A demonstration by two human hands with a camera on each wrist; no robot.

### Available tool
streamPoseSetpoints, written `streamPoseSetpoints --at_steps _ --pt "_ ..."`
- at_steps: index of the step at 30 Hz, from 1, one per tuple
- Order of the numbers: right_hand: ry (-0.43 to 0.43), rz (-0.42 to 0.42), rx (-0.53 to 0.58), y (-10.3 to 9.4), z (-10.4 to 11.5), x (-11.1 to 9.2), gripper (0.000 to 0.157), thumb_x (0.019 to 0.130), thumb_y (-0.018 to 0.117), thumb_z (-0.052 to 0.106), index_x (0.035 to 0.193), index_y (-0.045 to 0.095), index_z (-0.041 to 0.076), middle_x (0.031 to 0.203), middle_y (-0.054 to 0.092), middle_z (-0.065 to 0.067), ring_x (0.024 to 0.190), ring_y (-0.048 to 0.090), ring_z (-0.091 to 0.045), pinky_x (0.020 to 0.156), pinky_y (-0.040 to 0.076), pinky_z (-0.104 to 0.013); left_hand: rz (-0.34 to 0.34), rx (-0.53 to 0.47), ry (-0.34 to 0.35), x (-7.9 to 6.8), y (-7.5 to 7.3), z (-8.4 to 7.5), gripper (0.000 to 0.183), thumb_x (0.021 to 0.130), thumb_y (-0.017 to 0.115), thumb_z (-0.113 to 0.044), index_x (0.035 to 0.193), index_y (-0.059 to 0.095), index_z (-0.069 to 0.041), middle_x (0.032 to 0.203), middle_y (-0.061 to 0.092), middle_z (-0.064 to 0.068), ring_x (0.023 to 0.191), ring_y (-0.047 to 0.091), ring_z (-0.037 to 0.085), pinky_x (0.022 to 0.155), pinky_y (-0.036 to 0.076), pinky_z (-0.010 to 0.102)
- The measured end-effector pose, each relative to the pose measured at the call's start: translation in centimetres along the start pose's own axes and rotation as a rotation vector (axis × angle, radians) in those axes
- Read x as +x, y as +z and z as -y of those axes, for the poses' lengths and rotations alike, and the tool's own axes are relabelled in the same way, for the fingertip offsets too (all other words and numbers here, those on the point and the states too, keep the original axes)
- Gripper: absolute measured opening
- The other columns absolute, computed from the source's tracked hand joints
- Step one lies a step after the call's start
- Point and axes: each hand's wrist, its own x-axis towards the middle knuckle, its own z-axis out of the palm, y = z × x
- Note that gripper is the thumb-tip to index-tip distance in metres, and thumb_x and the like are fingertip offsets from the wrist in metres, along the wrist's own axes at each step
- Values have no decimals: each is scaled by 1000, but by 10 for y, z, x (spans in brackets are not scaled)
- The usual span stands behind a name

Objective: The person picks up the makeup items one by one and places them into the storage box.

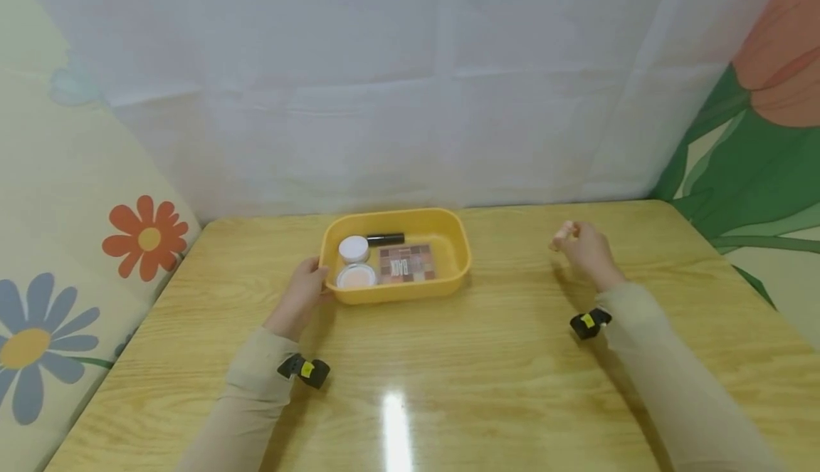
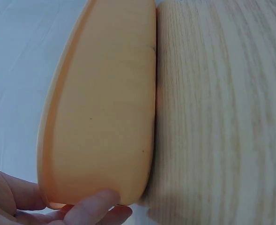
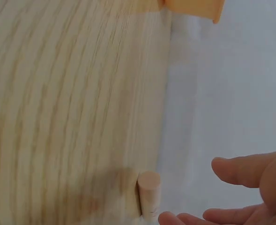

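Observation:
My left hand (image 1: pixel 304 290) grips the left end of a yellow tray (image 1: pixel 458 283), thumb at the rim and fingers against the outer wall. Inside the tray lie a white-lidded round jar (image 1: pixel 354 248), a round powder compact (image 1: pixel 356 276), a black tube (image 1: pixel 386 239) and an eyeshadow palette (image 1: pixel 406 264). Over to the right, my right hand (image 1: pixel 588 253) is beside a small pale pink cylindrical tube (image 3: pixel 149 190). That tube lies on the table in the right wrist view, with the thumb spread apart from the fingers and the fingertips close to it.
The wooden table (image 1: pixel 410 358) runs back to a white cloth backdrop (image 1: pixel 333 102). Flower-printed panels (image 1: pixel 58 244) stand along the sides. Each wrist wears a black strap camera (image 1: pixel 307 371). Bare tabletop lies between the tray and my right hand.

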Motion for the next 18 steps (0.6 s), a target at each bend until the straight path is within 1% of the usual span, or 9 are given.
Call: streamPoseSetpoints --at_steps 4,5,7,10,13,16,18 --pt "22 13 -12 -1 -3 8 64 94 48 15 135 24 -28 129 35 -49 121 37 -58 102 36 -61 -13 -9 -11 0 -1 0 47 103 28 -5 145 23 14 137 40 31 114 47 33 101 44 47" --pt "24 14 -16 -1 -4 9 64 94 48 16 134 25 -28 129 36 -49 120 38 -58 102 36 -61 -13 -10 -13 0 -1 0 47 103 27 -5 146 23 14 138 40 30 115 47 33 101 44 47" --pt "15 11 -21 0 -6 12 59 95 47 15 132 31 -28 126 40 -48 118 41 -57 100 38 -61 -11 -5 -12 0 -1 0 46 103 27 -5 146 23 13 138 40 30 115 47 33 101 44 47" --pt "5 2 -17 2 -9 16 51 95 47 16 123 42 -26 120 46 -45 110 47 -52 97 41 -58 -7 8 -5 0 -2 1 46 104 27 -6 146 23 13 138 39 30 116 46 34 101 43 47" --pt "13 0 14 4 -12 21 39 95 49 15 111 52 -21 109 53 -36 100 49 -43 89 44 -51 -5 20 -1 0 -2 1 46 104 27 -6 146 24 14 139 39 30 117 46 35 102 43 48" --pt "24 -2 30 6 -14 26 26 92 54 13 99 54 -12 95 55 -23 91 48 -34 79 45 -40 -4 19 -3 0 -2 0 46 104 27 -6 146 23 13 140 38 30 118 46 36 102 42 49" --pt "25 -5 20 6 -14 30 17 90 56 11 90 53 -6 86 54 -14 85 48 -30 72 42 -34 -1 15 -6 0 -2 0 46 104 27 -6 146 23 13 141 37 31 119 45 36 103 42 49"
